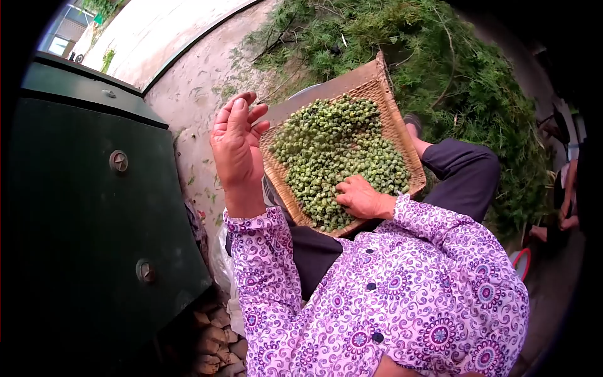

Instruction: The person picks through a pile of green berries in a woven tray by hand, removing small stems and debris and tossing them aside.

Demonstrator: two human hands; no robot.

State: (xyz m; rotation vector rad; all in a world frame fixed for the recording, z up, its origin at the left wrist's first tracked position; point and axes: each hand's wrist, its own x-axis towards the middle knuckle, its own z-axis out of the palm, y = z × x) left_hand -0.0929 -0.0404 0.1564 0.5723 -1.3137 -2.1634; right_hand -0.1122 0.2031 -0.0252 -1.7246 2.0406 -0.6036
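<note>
A woven basket tray (411, 160) rests on my lap, its far edge a flat board-like strip. Small round green seed cones (333, 147) cover most of it in a loose heap. My right hand (363, 198) is down on the near part of the heap, fingers bent, with the tips pressed among the cones. Held up beside the tray's left edge, my left hand (240, 141) has its fingers curled and its thumb against them. Whatever may be between those fingertips is too small to make out.
Cut green conifer branches (465, 81) lie piled beyond and right of the tray. A dark green metal cabinet (81, 182) with round knobs stands on the left. Below it are broken pieces (217, 339), and a clear plastic bag (223, 257). Another person's hand (568, 222) shows far right.
</note>
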